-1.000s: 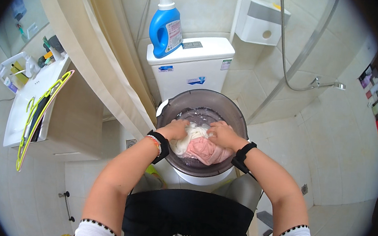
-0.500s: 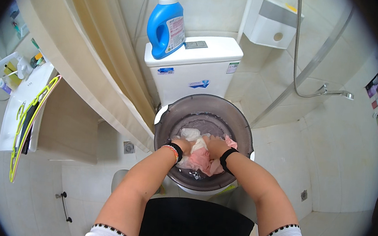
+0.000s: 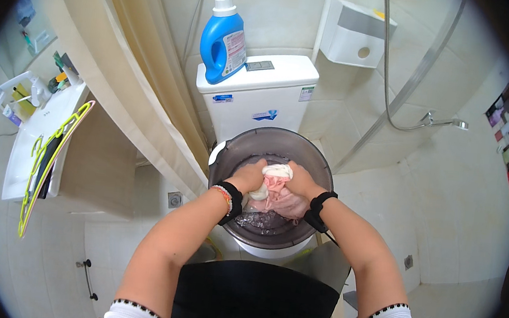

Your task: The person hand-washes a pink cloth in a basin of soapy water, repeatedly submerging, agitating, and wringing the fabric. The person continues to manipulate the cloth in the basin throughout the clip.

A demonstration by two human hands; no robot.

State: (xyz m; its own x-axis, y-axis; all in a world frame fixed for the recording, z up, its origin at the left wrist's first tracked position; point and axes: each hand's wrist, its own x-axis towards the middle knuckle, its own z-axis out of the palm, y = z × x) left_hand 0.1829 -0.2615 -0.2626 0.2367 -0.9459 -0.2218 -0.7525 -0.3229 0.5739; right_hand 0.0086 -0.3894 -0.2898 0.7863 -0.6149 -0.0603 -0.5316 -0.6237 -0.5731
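Note:
A wet pink and white garment [image 3: 278,198] is bunched up in a dark translucent washbasin [image 3: 325,159] that holds water. My left hand [image 3: 248,175] is closed on the garment's left side, fist-like. On its right side my right hand [image 3: 301,179] grips the same cloth. A white part of the cloth stretches between my two fists, and the pink part hangs below it towards me into the water. Black bands circle both wrists, with a beaded bracelet on the left.
Behind the basin stands a toilet tank [image 3: 266,102] carrying a blue detergent bottle [image 3: 223,42]. A beige curtain [image 3: 133,80] hangs at left, beside a washstand [image 3: 47,145] with yellow-green hangers [image 3: 45,169]. A shower hose [image 3: 388,80] hangs at right.
Both hands have risen out of the water and moved slightly farther from me. The garment came up between them, its white part now stretched across the fists.

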